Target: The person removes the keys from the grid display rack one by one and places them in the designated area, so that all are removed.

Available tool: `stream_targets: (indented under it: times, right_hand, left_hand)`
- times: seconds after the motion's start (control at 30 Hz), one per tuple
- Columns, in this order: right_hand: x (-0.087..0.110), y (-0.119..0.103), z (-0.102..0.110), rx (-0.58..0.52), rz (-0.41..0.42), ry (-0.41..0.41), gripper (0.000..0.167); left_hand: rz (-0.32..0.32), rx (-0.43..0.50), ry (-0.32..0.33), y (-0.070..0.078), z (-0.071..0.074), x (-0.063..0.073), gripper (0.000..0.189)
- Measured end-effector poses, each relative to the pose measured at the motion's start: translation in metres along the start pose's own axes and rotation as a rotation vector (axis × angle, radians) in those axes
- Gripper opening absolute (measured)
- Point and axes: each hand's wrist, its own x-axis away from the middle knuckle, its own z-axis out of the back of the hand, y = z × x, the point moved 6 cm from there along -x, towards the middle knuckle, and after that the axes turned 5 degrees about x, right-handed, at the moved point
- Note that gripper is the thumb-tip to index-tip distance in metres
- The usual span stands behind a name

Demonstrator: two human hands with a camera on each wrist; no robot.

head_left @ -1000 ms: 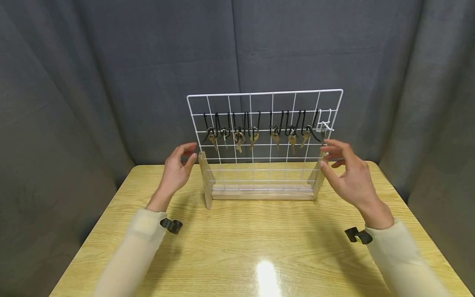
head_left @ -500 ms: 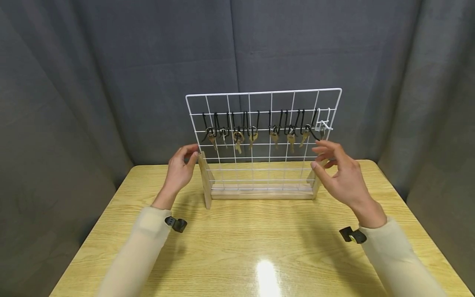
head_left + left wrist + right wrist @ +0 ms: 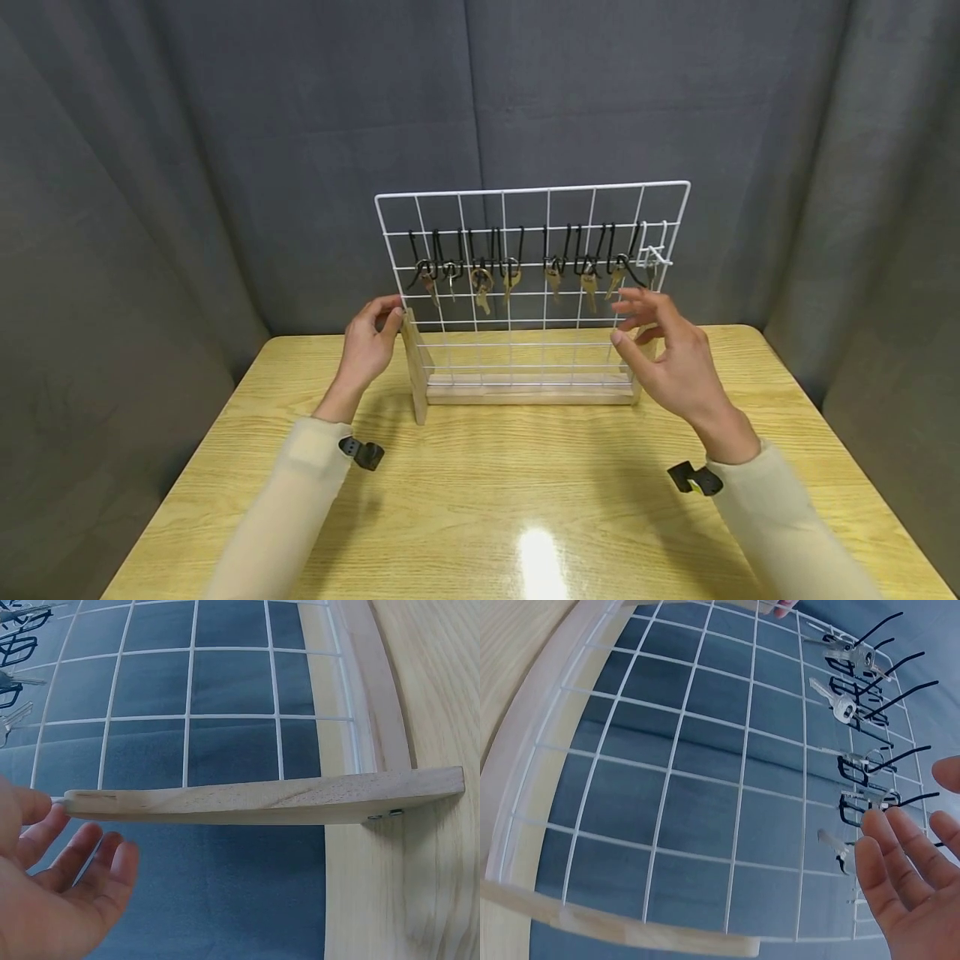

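While the left hand [image 3: 369, 346] pinches the wire rack [image 3: 510, 322] near the desk's back edge [image 3: 322, 354], the right hand [image 3: 675, 358] — fingers parted — hovers near keys [image 3: 588, 282].

A wood-grained table [image 3: 457, 483] spread across the bottom of the head view; near the centre, a wooden stand [image 3: 529, 396] bearing a white wire grid [image 3: 511, 320] stood on it.

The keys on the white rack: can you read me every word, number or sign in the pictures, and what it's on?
There are none I can read.
Keys: too small and blurred to tell if anything is stamped on them.
Black wrist devices: too small to tell.
White wire grid and wooden stand: no writing shows.
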Motion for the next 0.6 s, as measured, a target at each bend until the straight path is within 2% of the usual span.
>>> stream_targets:
  times: [0.27,0.6]
  right_hand:
    - [-0.001,-0.004,-0.011,-0.018,-0.021,-0.029,0.048]
    - [-0.006,-0.012,-0.021,-0.101,-0.023,-0.010,0.046]
  left_hand:
    - [0.017,-0.007,0.006,-0.004,-0.003,-0.001,0.030]
    - [0.016,0.024,0.007,-0.006,-0.005,-0.002,0.030]
